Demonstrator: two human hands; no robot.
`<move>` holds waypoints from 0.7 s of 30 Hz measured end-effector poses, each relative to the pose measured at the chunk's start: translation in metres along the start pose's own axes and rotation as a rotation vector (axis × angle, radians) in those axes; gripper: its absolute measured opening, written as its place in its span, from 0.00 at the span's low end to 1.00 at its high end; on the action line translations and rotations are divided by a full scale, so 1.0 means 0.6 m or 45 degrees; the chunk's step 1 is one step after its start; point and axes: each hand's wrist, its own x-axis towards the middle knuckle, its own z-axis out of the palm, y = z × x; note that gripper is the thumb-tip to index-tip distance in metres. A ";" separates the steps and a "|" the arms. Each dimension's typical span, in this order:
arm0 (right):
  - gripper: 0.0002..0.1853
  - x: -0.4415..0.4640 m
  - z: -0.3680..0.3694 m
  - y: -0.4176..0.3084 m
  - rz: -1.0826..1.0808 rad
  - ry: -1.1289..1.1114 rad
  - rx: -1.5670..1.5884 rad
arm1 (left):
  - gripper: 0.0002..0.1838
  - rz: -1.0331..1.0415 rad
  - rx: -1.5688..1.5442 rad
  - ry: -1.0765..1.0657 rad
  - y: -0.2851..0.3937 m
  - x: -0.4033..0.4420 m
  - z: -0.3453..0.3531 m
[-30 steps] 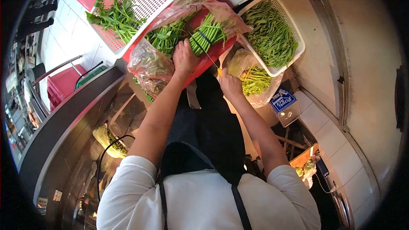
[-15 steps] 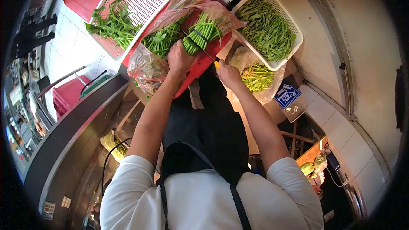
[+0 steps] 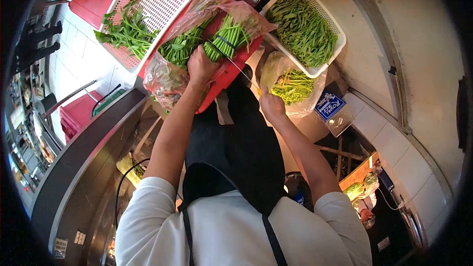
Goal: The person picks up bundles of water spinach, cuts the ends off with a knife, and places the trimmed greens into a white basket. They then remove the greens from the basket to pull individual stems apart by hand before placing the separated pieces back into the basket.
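1. A person in a white short-sleeved top and black apron is working at a flat, glossy red plastic-looking work surface [image 3: 215, 95], the landmark here.
2. On this surface, a thick bundle of long green vegetable stems [image 3: 229, 36], bound with a dark band, is lying beside loose leafy greens [image 3: 183, 45] and crumpled pink translucent plastic [image 3: 163, 80].
3. The left hand [image 3: 200, 65] is resting over the surface against the bundle's leafy side, fingers partly curled; their tips are hidden, so I cannot tell how firmly they are holding.
4. The right hand [image 3: 272, 105], beyond the surface's right edge, is closing fully around the yellow handle of a long, thin-bladed knife [image 3: 235, 65].
5. The blade is slanting across the bundle, its tip end near the left fingers.
6. The step in hand appears to be cutting through the stems.
7. The next move seems to be calling for a steady bundle, an even stroke and left fingers clear of the edge.
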 end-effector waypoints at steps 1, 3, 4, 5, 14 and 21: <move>0.07 -0.008 -0.009 -0.002 -0.030 0.068 -0.007 | 0.37 -0.004 -0.012 -0.026 0.001 -0.001 -0.004; 0.07 -0.014 -0.025 0.001 -0.029 0.024 -0.017 | 0.36 0.043 -0.045 0.007 0.002 -0.006 -0.012; 0.07 -0.018 -0.032 0.002 -0.025 -0.002 -0.019 | 0.36 0.067 -0.061 0.018 0.002 -0.012 -0.016; 0.06 -0.022 -0.048 0.001 -0.029 -0.002 -0.003 | 0.36 0.103 -0.056 0.027 0.000 -0.019 -0.021; 0.05 -0.059 -0.014 0.027 0.038 -0.074 0.005 | 0.40 -0.005 -0.025 -0.031 0.016 -0.009 -0.035; 0.06 -0.085 -0.027 0.031 0.089 -0.140 0.037 | 0.41 0.053 -0.109 -0.187 -0.008 -0.003 -0.045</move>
